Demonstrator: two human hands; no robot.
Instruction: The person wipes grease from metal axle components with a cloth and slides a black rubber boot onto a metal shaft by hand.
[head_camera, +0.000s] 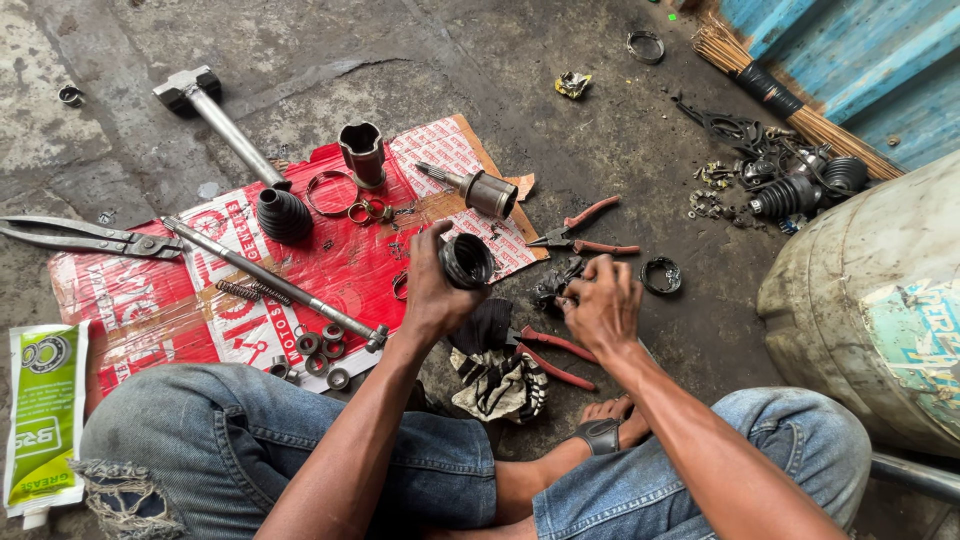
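Person seated cross-legged on concrete floor (620, 130), head view looking down.

Left hand (432, 290): fingers clenched around a dark round joint part (467, 262). The part sits at the fingertips, open end tilted toward the camera, thumb side wrapped on its left edge — raised above the lower right corner of the cardboard (200, 290).

Right hand (603, 303): fingers curled in, tips near a small dark greasy piece (556, 288) at its left. Cannot tell whether the piece is actually pinched or only touched. The two hands are near each other, not touching.

Packages and labels:
- Flattened cardboard, red and white print, lying on the floor ahead of the left knee; torn brown edge at its upper right. On it: rubber boot (283, 214), long shaft (275, 283), metal cup (362, 152), splined joint housing (480, 189), a cluster of small rollers (318, 352).
- Grease pouch (42, 420), green and white, upright rectangle, far left beside the left knee, nozzle end pointing toward the camera.
- Pale drum (860, 300) at right, faded blue-green label on its side.

Also: hammer (215, 115) upper left, large pliers (90, 238) at the cardboard's left edge, red-handled pliers (585, 235) beyond the right hand — a second red-handled pair (550, 355) lies under the hands by a rag (500, 385).
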